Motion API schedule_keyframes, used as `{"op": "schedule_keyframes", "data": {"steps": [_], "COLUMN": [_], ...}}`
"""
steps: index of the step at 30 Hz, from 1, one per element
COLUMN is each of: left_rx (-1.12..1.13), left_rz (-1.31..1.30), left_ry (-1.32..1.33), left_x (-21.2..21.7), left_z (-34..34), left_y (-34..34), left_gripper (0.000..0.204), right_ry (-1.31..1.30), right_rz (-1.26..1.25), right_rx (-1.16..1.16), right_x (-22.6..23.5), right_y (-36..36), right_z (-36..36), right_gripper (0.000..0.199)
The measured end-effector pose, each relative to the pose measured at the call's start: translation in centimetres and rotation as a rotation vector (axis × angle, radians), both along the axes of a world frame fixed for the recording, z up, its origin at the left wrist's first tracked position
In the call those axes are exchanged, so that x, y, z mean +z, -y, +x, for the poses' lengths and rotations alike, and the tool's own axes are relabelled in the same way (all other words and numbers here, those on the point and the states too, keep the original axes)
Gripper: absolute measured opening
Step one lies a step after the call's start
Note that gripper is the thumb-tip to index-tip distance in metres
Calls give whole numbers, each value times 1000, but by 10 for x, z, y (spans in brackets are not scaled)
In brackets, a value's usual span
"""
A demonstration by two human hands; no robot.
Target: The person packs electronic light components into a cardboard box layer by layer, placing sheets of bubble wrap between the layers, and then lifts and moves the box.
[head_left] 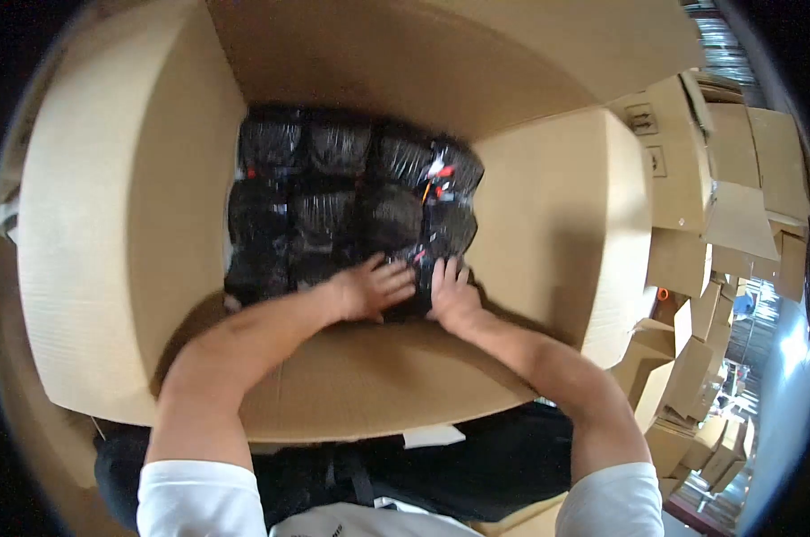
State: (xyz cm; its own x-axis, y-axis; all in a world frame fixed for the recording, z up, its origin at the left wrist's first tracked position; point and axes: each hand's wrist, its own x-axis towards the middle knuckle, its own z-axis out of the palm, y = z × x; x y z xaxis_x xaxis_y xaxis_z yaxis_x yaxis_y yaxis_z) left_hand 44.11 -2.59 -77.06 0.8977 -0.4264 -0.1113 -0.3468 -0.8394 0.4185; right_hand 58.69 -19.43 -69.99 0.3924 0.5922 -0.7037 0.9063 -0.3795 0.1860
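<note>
Both my arms reach down into a large open cardboard box (pixel 539 188). Rows of black bundles (pixel 324 215), wrapped in shiny clear plastic, cover its bottom. My left hand (pixel 375 288) lies flat on the bundles of the nearest row, its fingers spread and pointing right. Just to the right of it, my right hand (pixel 451 291) rests on the bundle at the near right corner, fingers stretched forward. Neither hand grips anything. Small red and orange bits (pixel 441 179) show on the bundles at the right side. What the bundles contain cannot be made out.
The box's tall walls stand around my arms, with the near wall (pixel 378 376) beneath my forearms. More cardboard boxes (pixel 678 170) are stacked to the right, some with flaps up. Farther right lie shiny plastic-wrapped goods (pixel 725 49). A black surface (pixel 486 456) shows below the box.
</note>
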Motion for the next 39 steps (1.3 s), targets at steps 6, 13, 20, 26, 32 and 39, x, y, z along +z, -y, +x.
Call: {"op": "schedule_keyframes", "data": {"steps": [6,13,20,26,32,39], "left_rx": [220,61,431,459,528,591], "left_rz": [50,162,-300,-233,-98,-34], "left_ry": [161,-101,-637,-322,-161,-102], "left_x": [32,57,214,288,277,293], "left_z": [2,30,-10,-72,-65,-80], "left_y": [6,-11,-21,83,105,103], "left_gripper": [96,101,34,40,41,42], "right_ry": [-300,-300,-1121,-712,116,574], "right_rz": [-176,152,861,1860,1174,1137], "right_rx": [-247,-28,-426,-1606,-1701,-1226], "right_x": [34,48,307,158,-67,-31], "right_y": [-49,-29,84,350,383,329], "right_z": [26,67,72,78,57,77], "right_gripper": [109,101,50,43,47,36]}}
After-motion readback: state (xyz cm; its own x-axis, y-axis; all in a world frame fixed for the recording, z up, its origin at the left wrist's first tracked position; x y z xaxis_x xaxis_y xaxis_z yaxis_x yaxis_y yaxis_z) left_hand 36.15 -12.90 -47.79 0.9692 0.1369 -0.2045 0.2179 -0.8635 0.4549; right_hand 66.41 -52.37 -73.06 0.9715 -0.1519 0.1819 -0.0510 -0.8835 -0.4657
